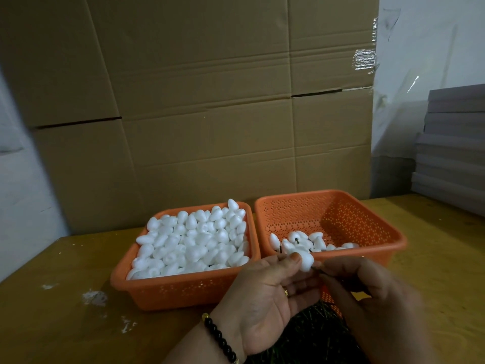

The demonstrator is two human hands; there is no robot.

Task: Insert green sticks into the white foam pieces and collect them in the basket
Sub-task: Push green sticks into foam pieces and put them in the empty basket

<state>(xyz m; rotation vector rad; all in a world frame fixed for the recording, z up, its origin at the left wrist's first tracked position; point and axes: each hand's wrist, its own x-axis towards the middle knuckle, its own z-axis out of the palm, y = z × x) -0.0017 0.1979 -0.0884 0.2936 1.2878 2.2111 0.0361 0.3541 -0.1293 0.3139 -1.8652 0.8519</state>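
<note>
Nearest, at 6 o'clock: dark heap of green sticks [309, 334] low between the wrists, partly hidden, count unclear. Left hand [262, 298] at 6–7 o'clock, palm up, fingers curled, thumb and fingertips pinching a white foam piece [305, 261] at its top. Ring on one finger; black bead bracelet [220, 340] on that wrist. Right hand [367, 292] at 5 o'clock, back to camera, fingers curled in, pinching a thin green stick [316, 270] whose tip meets the lower right side of the foam piece. How deep it sits, cannot tell. Both hands hover over the near rim of the right basket.

Next out, wooden table [65, 298] with white crumbs [94, 298] at 8 o'clock.

Center, two orange perforated baskets side by side, just beside each other. Left basket [181, 290] at 9–10 o'clock from the hands, heaped full with plain foam pieces [194, 240]. Right basket [367, 214] at 12–1 o'clock, mostly bare floor, a small cluster of finished pieces [296, 241] along its near left side, short dark stick ends poking out of a few.

Farther, big cardboard boxes [199, 101] stacked behind the table, 12 o'clock. At 2–3 o'clock, a stack of grey flat boards [454, 143] by a pale wall [420, 35] with clear tape scraps.
</note>
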